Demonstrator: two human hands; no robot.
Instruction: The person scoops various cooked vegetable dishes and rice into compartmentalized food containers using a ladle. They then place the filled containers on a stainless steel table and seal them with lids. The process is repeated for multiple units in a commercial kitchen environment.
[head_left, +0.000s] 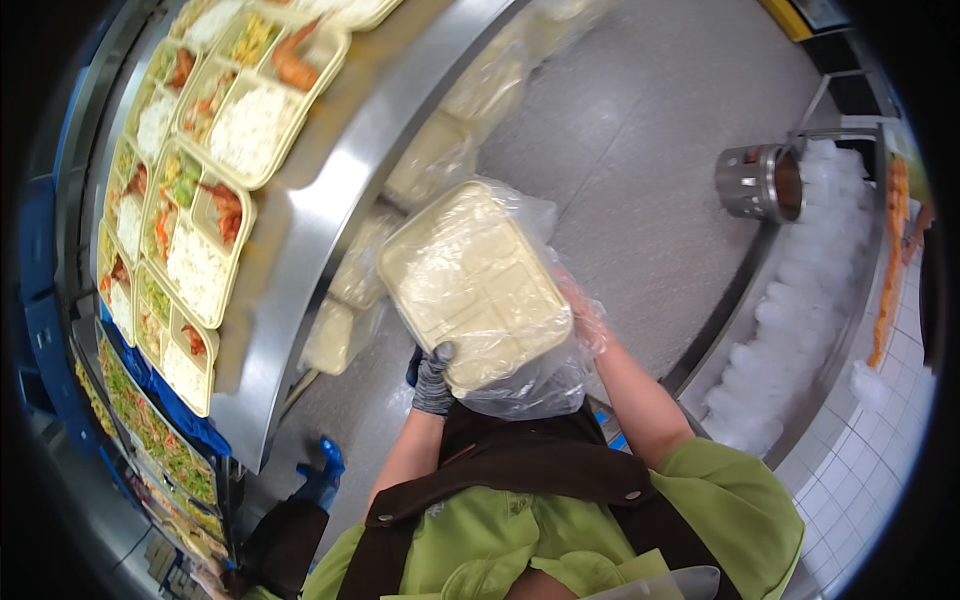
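Observation:
A stack of pale yellow compartment meal trays, wrapped in a clear plastic bag, is held up in front of my apron. My left hand, in a grey knit glove, grips the stack at its near left corner. My right hand, in a clear plastic glove, supports the right side, its fingers partly hidden by the bag and the stack. Left of the stack, filled meal trays with rice, vegetables and browned meat stand in rows on a stainless steel table.
More bagged trays lie below the table's edge. Metal pans of cooked vegetables stand at the lower left, near another person's blue boot. At right are a steel pot and a trough edge beside whitish bagged items.

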